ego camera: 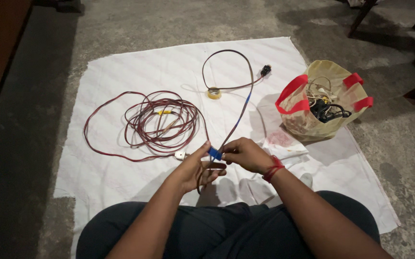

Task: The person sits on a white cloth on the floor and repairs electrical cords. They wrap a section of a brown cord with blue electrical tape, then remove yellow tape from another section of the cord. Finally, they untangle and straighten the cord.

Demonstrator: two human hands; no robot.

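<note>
A white cloth sheet (pixel 121 72) spread on the concrete floor (pixel 39 120) carries a coiled red cable (pixel 159 122), a yellow tape roll (pixel 214 93) and a red-handled bag (pixel 308 122).

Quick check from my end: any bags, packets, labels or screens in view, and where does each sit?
Carrier bag: right on the white sheet, open, translucent yellowish with red handles, cables inside.
Flat packet: beside the bag's near side, whitish with a reddish patch.
No screens or signs visible.

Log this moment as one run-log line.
left hand: holds cable | right hand: pinches blue tape on cable | nearby: wire coil, tape roll, bag, white sheet
</note>
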